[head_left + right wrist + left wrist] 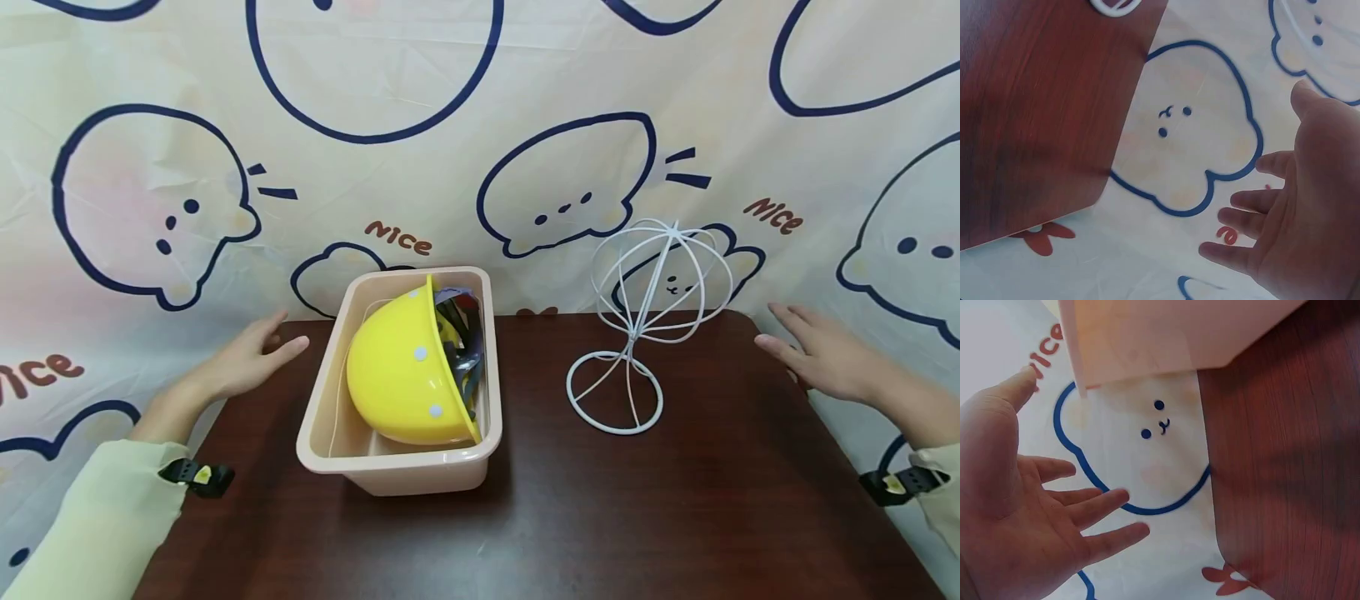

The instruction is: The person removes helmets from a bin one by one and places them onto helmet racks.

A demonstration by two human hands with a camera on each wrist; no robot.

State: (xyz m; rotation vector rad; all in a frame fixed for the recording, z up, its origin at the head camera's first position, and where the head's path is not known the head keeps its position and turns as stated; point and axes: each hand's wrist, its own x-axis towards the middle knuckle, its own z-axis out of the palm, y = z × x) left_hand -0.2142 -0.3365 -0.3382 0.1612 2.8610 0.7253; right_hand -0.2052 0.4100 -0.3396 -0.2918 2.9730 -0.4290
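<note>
Left hand (pixel 242 360) spread, empty, near beige bin (pixel 416 477); right hand (pixel 834 358) spread, empty, near white wire stand (pixel 633 333).

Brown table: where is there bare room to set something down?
Bare: the table in front of the tan bin and white wire stand, and the strip between them. Crowded: inside the bin, mostly filled by the yellow dome.

Dark wood-grain desk (pixel 570 508); cream cartoon-print cloth (pixel 442 187) behind far edge and past both side edges (navy outlines (pixel 367 138), brown "Nice" lettering (pixel 398 238)).
</note>
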